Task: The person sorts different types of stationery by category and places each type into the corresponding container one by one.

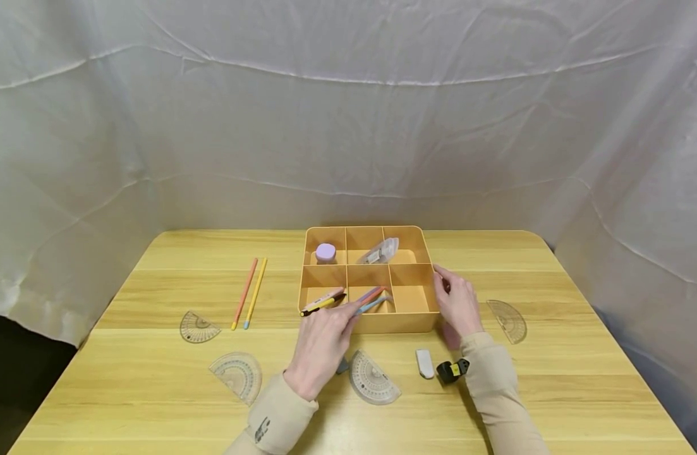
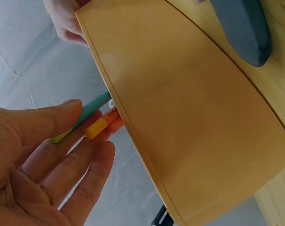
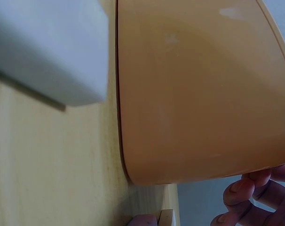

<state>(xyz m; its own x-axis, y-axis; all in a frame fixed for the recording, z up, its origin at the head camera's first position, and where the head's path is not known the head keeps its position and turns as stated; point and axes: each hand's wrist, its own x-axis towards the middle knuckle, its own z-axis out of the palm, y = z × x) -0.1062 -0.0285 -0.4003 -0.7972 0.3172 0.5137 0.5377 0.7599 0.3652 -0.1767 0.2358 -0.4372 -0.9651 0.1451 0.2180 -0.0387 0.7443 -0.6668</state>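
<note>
A yellow-orange organizer (image 1: 393, 323) with several compartments stands on the table. My left hand (image 1: 323, 335) is at its front wall, pinching the ends of several coloured pencils (image 1: 373, 299) that slant into the front middle compartment. The left wrist view shows a teal pencil (image 2: 93, 107) under the thumb, with an orange pencil (image 2: 104, 122) by the fingers. My right hand (image 1: 457, 302) touches the organizer's right side with bent fingers (image 3: 239, 190). A yellow-and-black pen (image 1: 323, 304) and a pink pen lie at the front left compartment.
In the back compartments are a purple-lidded container (image 1: 325, 253) and a clear packet (image 1: 380, 251). Two pencils (image 1: 244, 294) lie left. Several protractors (image 1: 373, 379), a whitish block (image 1: 424, 363), a black-and-yellow tape measure (image 1: 452, 371) and a dark object (image 1: 342, 366) lie around the organizer.
</note>
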